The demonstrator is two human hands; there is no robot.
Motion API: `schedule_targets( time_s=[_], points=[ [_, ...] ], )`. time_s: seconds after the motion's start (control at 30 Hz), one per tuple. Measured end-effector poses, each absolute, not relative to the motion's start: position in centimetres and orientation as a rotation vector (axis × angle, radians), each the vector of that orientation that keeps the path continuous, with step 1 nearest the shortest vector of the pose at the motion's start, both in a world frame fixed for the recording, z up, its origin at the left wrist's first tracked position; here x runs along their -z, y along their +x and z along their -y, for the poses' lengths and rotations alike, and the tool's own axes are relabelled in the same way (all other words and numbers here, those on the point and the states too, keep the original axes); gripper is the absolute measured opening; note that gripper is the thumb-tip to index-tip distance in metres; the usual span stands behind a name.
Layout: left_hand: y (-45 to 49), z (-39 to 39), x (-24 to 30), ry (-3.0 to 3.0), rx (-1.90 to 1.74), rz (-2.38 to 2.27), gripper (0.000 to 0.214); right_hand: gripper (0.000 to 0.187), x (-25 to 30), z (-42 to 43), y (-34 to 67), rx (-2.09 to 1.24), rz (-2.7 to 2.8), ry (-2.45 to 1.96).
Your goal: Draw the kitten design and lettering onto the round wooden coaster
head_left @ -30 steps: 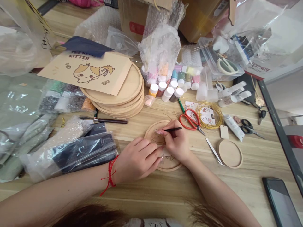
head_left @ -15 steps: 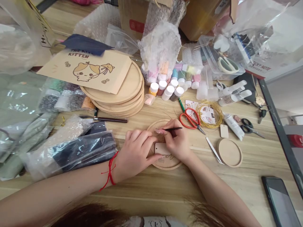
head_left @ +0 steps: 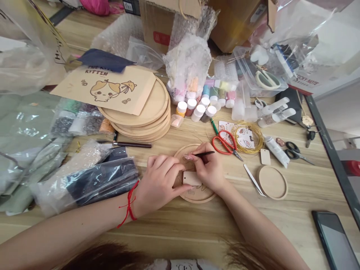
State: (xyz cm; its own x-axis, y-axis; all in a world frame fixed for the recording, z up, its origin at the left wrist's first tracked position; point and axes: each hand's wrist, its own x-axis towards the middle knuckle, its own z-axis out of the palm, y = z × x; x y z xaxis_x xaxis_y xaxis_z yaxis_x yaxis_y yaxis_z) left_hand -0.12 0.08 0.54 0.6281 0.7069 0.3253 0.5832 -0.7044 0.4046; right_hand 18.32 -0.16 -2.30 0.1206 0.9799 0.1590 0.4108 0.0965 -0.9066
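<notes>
The right hand (head_left: 210,169) pinched a pen (head_left: 204,153) in its fingers; the left hand (head_left: 158,183) had fingers spread around a tag (head_left: 191,178) on a tray (head_left: 198,200). The tag looked light, stiff, best taken by its edges.

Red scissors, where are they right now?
In the head view, the red-handled scissors lie on the table right of centre, between the right hand and the coil of gold wire.
</notes>
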Motion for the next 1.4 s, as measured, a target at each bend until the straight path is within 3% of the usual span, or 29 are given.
schedule_targets(
  time_s=[0.37, 0.7, 0.93, 1.1, 1.3, 1.4],
  points=[
    [-0.4, -0.4, -5.2, 2.577, -0.565, -1.019, 0.034, 0.015, 1.3, -0.3, 18.0, -0.783, 1.198, -1.384],
    [-1.1, -5.1, -4.4, 1.39, -0.757, -1.144, 0.045, 0.031, -0.9, -0.8, 20.0, -0.785, 0.885, -1.386],
    [-0.7, -4.9, -5.9, 1.533, -1.01, -1.049, 0.035, 0.009, -4.7, 2.8, 16.5, -1.195, 1.82, -1.029],
    [-0.3, -5.1, -7.0, 1.439, -0.971, -0.979, 0.036, 0.039, -3.8, 3.2, 11.7, -0.983, 2.373, -0.844],
    [-1.1, -5.6, -8.9, 1.167, -0.951, -1.0, 0.037, 0.05, -2.8, 3.1, 10.4, -0.762, 2.622, -0.891],
    [-2.0, -5.8, -10.2, 1.084, -0.984, -0.954, 0.033, 0.046, -3.7, 2.9, 10.4, -0.791, 2.678, -0.922]
  ],
)
